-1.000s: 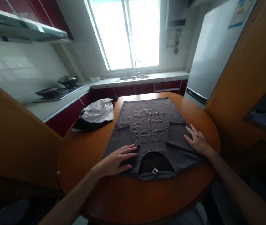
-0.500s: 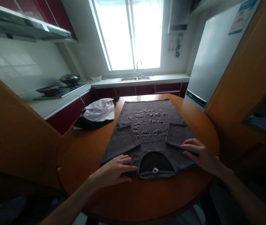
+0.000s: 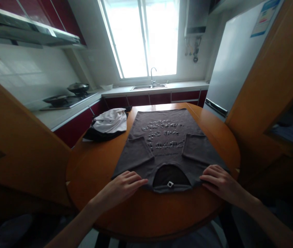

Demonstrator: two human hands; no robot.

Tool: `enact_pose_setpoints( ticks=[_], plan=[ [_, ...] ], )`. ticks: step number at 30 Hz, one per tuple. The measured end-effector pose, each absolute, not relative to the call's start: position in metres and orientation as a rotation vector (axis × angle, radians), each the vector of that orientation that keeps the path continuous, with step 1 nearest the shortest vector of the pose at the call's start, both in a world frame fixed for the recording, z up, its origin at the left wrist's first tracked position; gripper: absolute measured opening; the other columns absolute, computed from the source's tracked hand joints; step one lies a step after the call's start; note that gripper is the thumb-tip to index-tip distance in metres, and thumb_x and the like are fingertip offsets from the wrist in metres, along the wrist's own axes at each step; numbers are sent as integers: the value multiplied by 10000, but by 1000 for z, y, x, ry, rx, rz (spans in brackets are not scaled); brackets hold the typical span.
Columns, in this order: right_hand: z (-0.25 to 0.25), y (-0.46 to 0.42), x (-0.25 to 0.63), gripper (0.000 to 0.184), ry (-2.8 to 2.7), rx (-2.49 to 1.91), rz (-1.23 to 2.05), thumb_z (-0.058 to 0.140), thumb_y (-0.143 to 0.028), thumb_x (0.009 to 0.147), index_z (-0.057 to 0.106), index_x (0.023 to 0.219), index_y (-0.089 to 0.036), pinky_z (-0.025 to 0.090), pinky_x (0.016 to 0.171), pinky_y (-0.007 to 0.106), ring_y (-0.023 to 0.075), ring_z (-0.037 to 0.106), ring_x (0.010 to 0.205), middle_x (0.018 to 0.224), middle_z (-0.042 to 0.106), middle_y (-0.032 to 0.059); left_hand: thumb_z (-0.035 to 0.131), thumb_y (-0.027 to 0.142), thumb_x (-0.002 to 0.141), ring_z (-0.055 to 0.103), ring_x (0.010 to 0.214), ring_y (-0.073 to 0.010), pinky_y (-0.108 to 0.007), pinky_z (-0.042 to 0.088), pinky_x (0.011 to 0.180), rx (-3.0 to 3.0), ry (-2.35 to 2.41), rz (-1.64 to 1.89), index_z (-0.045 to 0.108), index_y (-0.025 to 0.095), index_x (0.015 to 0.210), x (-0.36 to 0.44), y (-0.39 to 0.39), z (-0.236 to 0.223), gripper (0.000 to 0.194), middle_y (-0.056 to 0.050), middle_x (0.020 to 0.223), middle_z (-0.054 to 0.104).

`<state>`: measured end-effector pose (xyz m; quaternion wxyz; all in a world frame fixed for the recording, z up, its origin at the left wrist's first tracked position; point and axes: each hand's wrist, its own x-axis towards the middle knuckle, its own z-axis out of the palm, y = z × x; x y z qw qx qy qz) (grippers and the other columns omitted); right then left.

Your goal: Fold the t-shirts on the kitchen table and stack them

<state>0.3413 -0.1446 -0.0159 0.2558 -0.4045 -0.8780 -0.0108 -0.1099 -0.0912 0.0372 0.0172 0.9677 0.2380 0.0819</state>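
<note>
A dark grey T-shirt lies flat, front up, on the round wooden table, its neckline toward me. Both short sleeves are folded inward over the front, beside raised lettering. A small white label shows inside the collar. At the near edge left of the neckline, my left hand has its fingers closed on the shirt's shoulder. My right hand pinches the matching shoulder edge to the right of the collar. The thumbs are partly hidden.
A heap of white and black clothes sits at the table's far left. Behind are a counter with a sink, a stove with pans on the left, and a fridge on the right. Wooden frames flank the table.
My right hand has moved down from the right sleeve to the near shoulder edge and closed there. My left hand has shifted slightly left along its edge. The right sleeve lies a little flatter.
</note>
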Motion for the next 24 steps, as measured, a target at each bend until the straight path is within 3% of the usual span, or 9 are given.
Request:
enact_pose_setpoints(
  ticks=[4,10,17,24],
  plan=[
    [-13,-147,340,166,-2437,-1057,-88,579,-211,979,697,1085,-258,505,875,372,195,628,913,964,677,42,487,52,967,607,1150,-206,-341,520,999,2978,893,206,431,364,1520,-123,-93,38,637,-47,1271,640],
    [-8,-148,340,229,-2469,-1077,-128,535,-139,966,677,1103,-255,487,880,365,194,625,924,983,679,37,445,-17,903,610,1133,-197,-336,515,1000,2977,1061,246,419,383,1528,-152,-88,30,742,-37,1280,626],
    [-15,-155,333,301,-2413,-1268,-212,481,-41,898,661,1044,-233,465,867,392,223,604,911,996,673,53,444,54,948,643,972,-181,-305,541,904,2921,1173,432,649,284,1298,-164,-89,16,466,-52,1105,672],
    [-24,-164,328,291,-2278,-1367,-252,487,-93,934,660,1123,-232,477,876,397,238,623,951,1020,693,57,458,109,980,653,974,-186,-311,537,896,2899,1191,560,680,263,1215,-164,-92,9,358,-52,1085,693]
  ],
)
